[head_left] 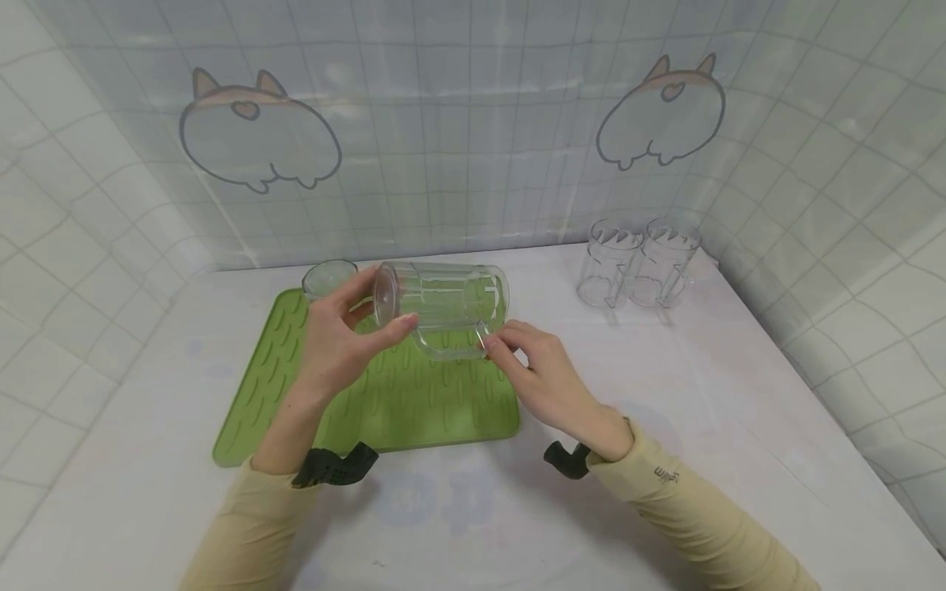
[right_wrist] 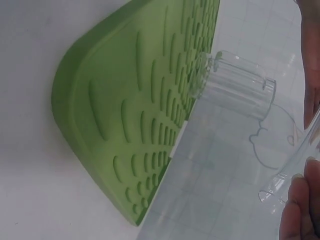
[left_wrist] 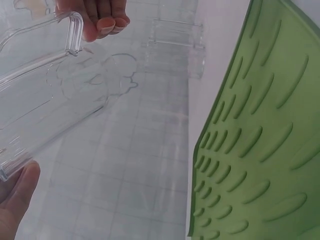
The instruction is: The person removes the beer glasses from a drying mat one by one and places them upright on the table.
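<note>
Thumb and fingers of my left hand [head_left: 332,341] curl, spread wide, around one end of a single clear glass mug [head_left: 451,297], while those of my right hand [head_left: 543,373], drawn nearly together, pinch its one handle [head_left: 452,355] toward the other end. I hold the mug on its side in the air above one green mat [head_left: 421,414], which is covered with raised oval ridges. At its far left corner stands one more clear glass [head_left: 323,281], partly behind my left hand. Beyond the mat's right side, toward the back, two clear mugs [head_left: 608,267] stand so close that their outlines overlap, making four glass pieces in all. Under everything spreads one white table [head_left: 665,410] with faint bluish prints. Behind it rises a pale, grid-lined wall [head_left: 458,123] bearing two cartoon animal rears [head_left: 259,139], with more gridded wall on either side.
</note>
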`<action>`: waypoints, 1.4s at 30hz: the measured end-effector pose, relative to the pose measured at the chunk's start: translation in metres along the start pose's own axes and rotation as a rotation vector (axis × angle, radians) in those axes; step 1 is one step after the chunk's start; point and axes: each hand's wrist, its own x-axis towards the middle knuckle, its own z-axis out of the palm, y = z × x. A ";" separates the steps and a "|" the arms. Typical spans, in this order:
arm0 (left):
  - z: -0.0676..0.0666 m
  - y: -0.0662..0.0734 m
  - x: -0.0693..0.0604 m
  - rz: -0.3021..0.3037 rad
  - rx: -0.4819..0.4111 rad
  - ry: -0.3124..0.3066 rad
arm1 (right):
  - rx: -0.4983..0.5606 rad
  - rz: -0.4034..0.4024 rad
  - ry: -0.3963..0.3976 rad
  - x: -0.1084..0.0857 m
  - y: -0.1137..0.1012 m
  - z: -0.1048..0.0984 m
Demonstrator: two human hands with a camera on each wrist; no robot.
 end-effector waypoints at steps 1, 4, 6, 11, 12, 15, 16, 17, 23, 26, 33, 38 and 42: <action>0.000 -0.001 0.000 0.004 -0.002 -0.002 | 0.002 0.009 -0.003 0.000 0.000 0.000; 0.000 -0.003 0.001 0.018 0.004 -0.012 | 0.011 0.034 -0.013 0.000 -0.001 0.000; 0.000 -0.005 0.001 0.030 0.001 -0.021 | 0.021 0.055 -0.019 0.000 -0.002 -0.001; -0.001 -0.007 0.002 0.050 -0.027 -0.049 | 0.053 0.111 -0.026 0.000 -0.004 -0.003; -0.001 -0.008 0.003 0.051 -0.031 -0.054 | 0.058 0.120 -0.026 0.000 -0.004 -0.003; -0.002 -0.007 0.003 0.051 -0.036 -0.067 | 0.066 0.141 -0.023 0.000 -0.005 -0.004; -0.002 -0.007 0.003 0.053 -0.035 -0.071 | 0.068 0.145 -0.023 0.000 -0.006 -0.005; -0.002 -0.007 0.003 0.055 -0.031 -0.073 | 0.070 0.150 -0.024 0.000 -0.006 -0.005; -0.003 -0.007 0.003 0.064 -0.016 -0.091 | 0.075 0.164 -0.018 0.001 -0.006 -0.007; -0.003 -0.007 0.003 0.067 -0.018 -0.103 | 0.082 0.166 -0.004 0.001 -0.006 -0.008; -0.004 -0.007 0.003 0.043 0.003 -0.122 | 0.088 0.168 0.012 0.001 -0.006 -0.010; -0.005 -0.007 0.003 0.033 0.021 -0.130 | 0.089 0.183 0.005 0.002 -0.006 -0.011; -0.006 -0.007 0.003 0.026 0.031 -0.144 | 0.089 0.189 0.013 0.002 -0.006 -0.013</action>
